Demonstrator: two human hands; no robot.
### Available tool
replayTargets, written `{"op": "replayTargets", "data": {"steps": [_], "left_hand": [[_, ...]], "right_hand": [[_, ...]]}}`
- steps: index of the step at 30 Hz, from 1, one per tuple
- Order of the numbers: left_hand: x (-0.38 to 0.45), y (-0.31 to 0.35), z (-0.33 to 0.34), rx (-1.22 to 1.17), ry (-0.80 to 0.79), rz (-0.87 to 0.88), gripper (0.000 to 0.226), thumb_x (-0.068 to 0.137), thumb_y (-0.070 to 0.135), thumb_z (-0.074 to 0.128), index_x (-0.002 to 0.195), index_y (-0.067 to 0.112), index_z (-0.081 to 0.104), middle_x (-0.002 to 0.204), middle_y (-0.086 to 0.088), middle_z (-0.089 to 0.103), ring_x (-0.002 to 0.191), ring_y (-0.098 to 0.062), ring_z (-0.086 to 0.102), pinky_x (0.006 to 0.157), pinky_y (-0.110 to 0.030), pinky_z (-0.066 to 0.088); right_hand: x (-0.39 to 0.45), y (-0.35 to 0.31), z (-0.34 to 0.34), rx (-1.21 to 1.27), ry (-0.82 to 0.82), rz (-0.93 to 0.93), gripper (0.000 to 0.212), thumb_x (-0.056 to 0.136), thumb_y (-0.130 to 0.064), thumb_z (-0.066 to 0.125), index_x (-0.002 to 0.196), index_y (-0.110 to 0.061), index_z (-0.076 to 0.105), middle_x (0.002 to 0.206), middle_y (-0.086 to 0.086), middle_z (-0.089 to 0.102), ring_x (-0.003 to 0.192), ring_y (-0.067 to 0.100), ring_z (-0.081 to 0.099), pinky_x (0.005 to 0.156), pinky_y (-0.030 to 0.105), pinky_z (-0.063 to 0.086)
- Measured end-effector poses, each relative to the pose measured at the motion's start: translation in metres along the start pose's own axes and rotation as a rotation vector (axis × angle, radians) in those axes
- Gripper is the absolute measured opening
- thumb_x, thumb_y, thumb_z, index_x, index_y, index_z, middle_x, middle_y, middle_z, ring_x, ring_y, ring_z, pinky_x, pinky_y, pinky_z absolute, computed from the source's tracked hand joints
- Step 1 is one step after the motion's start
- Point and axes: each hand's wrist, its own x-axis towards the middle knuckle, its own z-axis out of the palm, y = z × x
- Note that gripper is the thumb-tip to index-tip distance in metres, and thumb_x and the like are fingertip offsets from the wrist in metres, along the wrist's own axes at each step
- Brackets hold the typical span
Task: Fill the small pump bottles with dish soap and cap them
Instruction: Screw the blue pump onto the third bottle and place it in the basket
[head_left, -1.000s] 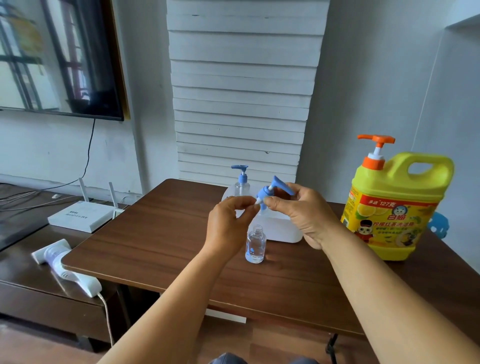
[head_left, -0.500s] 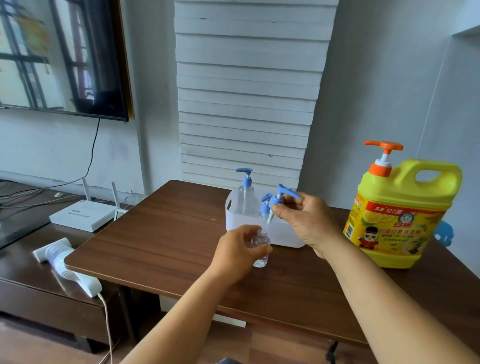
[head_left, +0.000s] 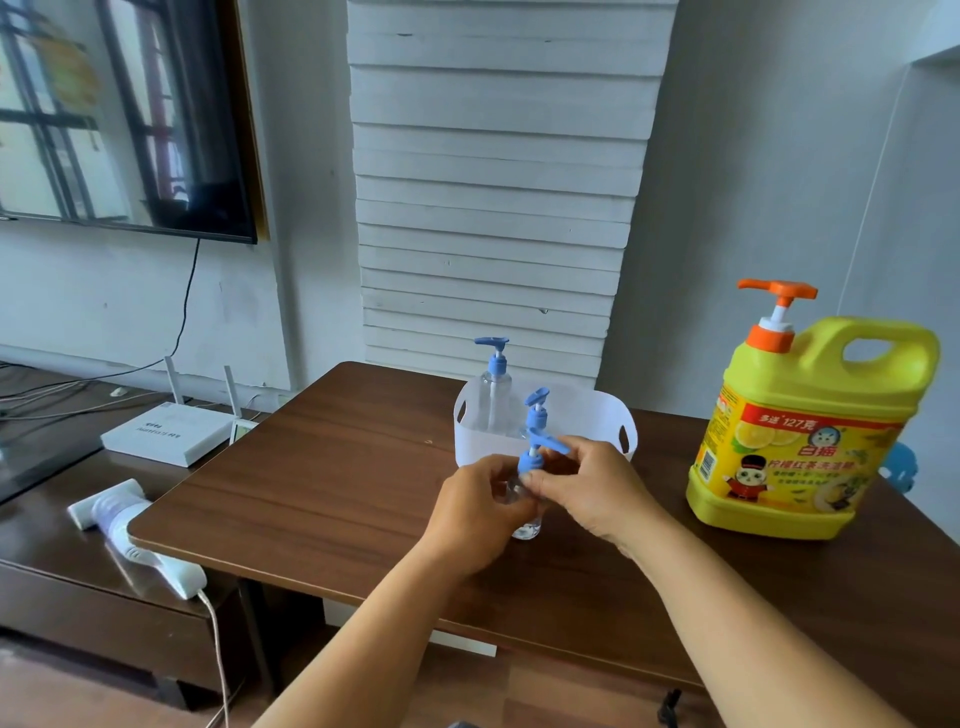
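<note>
A second ago we held the blue pump cap (head_left: 535, 457) up in the air above the small clear bottle (head_left: 525, 512), with its white tube still outside; now the cap sits down on the neck of that bottle, so the tube has gone inside and the capping step has begun. Our left hand (head_left: 480, 512), which was up near the tube, has dropped and now has its fingers curled round the body of the bottle to steady it on the brown table (head_left: 322, 499). Our right hand (head_left: 587, 488) has come down with the cap and pinches its collar between thumb and fingers. The bottle stands near the front middle of the table, just in front of the white basket (head_left: 613, 421), where 2 more blue-topped pump bottles wait; we cannot tell how full they are. The big yellow soap jug (head_left: 800, 441) stands well apart to the right, untouched. We judge that the cap now needs twisting tight, and whether it is already threaded we cannot tell.
</note>
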Motion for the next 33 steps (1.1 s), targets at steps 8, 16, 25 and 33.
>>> {"op": "replayTargets", "data": {"steps": [8,16,25,33], "left_hand": [[0.001,-0.001,0.001,-0.007,-0.001,0.006,0.032,0.075,0.028,0.074,0.106,0.026,0.064,0.085,0.010,0.068,0.070,0.000,0.059,0.060,-0.009,0.044],[0.003,-0.001,0.000,-0.023,-0.006,-0.018,0.034,0.070,0.026,0.077,0.102,0.026,0.065,0.080,0.009,0.067,0.069,-0.002,0.060,0.062,-0.012,0.043],[0.002,-0.002,0.000,-0.021,-0.007,-0.017,0.033,0.071,0.025,0.077,0.101,0.024,0.065,0.084,0.008,0.069,0.071,-0.002,0.061,0.065,-0.015,0.046],[0.003,-0.004,-0.001,-0.030,-0.019,-0.013,0.034,0.071,0.024,0.077,0.103,0.025,0.064,0.084,0.008,0.069,0.075,-0.005,0.063,0.065,-0.016,0.048]], "right_hand": [[0.005,0.001,0.003,0.201,-0.029,0.011,0.007,0.083,-0.019,0.070,0.088,-0.023,0.067,0.087,-0.002,0.070,0.086,0.015,0.067,0.073,0.018,0.052],[0.008,0.001,0.004,0.214,-0.048,0.025,0.024,0.081,-0.020,0.072,0.102,-0.010,0.067,0.100,0.009,0.071,0.090,0.018,0.069,0.074,0.020,0.055],[0.003,-0.004,0.006,0.160,0.030,0.036,0.016,0.078,-0.027,0.075,0.080,-0.017,0.062,0.079,-0.003,0.067,0.074,0.012,0.065,0.060,0.016,0.049],[0.004,-0.001,0.009,0.177,0.031,0.060,0.023,0.077,-0.025,0.076,0.094,-0.015,0.065,0.088,-0.002,0.068,0.081,0.012,0.065,0.065,0.016,0.050]]}}
